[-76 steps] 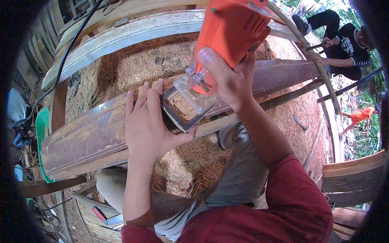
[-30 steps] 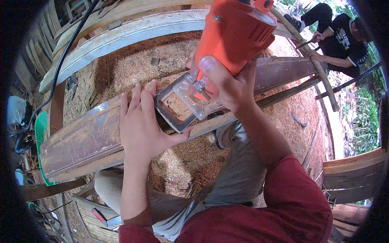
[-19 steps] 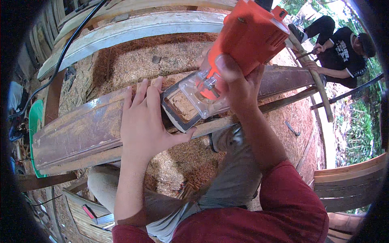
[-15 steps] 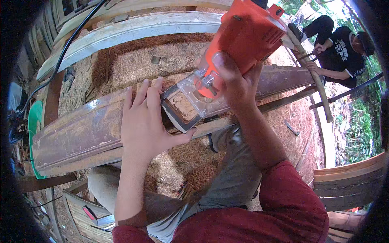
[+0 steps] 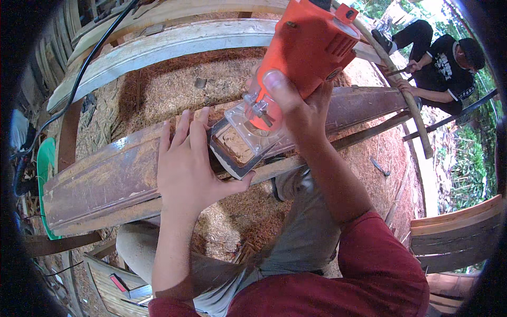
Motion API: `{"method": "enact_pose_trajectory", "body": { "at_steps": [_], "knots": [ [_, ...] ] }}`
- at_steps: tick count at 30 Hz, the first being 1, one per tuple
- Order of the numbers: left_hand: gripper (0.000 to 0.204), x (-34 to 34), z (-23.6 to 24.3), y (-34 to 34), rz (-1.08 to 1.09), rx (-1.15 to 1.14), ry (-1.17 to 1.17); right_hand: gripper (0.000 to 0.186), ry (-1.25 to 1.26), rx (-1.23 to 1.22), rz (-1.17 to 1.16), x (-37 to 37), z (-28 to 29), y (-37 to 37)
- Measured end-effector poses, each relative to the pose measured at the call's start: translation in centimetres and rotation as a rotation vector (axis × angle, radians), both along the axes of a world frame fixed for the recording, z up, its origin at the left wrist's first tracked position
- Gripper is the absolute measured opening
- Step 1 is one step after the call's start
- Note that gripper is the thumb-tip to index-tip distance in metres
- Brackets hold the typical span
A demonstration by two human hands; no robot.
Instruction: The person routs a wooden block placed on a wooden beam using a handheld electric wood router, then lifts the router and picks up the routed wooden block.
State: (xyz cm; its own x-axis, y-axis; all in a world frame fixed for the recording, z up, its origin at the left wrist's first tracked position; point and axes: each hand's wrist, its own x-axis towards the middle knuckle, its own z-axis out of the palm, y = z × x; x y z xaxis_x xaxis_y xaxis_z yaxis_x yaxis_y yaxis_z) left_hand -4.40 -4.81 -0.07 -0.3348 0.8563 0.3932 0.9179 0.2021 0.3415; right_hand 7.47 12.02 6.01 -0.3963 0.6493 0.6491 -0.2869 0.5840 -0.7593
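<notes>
My right hand [image 5: 296,103] grips an orange trim router [image 5: 311,47] with a clear base, thumb pressed on its lower body. The router leans over a small dark-edged frame template [image 5: 231,168] lying on a long brown wooden board [image 5: 105,169]. Pale wood shows through the template's rectangular opening. My left hand [image 5: 187,169] rests stretched out on the board, fingers spread across it toward the far edge. Its thumb touches the template's near corner. My right palm hides part of the router, and the bit's contact with the wood cannot be made out.
A pale carved beam [image 5: 158,47] lies beyond the board, with a black cable [image 5: 79,79] at left. A green chair-like piece [image 5: 46,158] stands by the board's left end. Wood shavings cover the ground. Another person [image 5: 446,68] sits at the far right, holding a pole [image 5: 414,113].
The router has shifted slightly left, its clear base moving farther over the template's opening. My right hand has gone with it. My left hand has hardly moved.
</notes>
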Motion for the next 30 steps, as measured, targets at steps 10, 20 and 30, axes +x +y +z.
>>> {"method": "enact_pose_trajectory", "body": {
  "at_steps": [10,20,30],
  "knots": [
    [0.123,0.2,-0.2,0.1,0.009,0.014,0.031,0.055,-0.047,-0.042,0.077,0.5,-0.3,0.4],
    [0.125,0.3,-0.2,0.3,0.023,0.036,0.035,0.037,-0.005,-0.148,0.076,0.8,0.1,0.0],
    [0.129,0.4,-0.2,0.4,0.020,0.030,0.037,0.039,0.046,-0.102,0.100,1.1,0.3,0.0]
  ]
}}
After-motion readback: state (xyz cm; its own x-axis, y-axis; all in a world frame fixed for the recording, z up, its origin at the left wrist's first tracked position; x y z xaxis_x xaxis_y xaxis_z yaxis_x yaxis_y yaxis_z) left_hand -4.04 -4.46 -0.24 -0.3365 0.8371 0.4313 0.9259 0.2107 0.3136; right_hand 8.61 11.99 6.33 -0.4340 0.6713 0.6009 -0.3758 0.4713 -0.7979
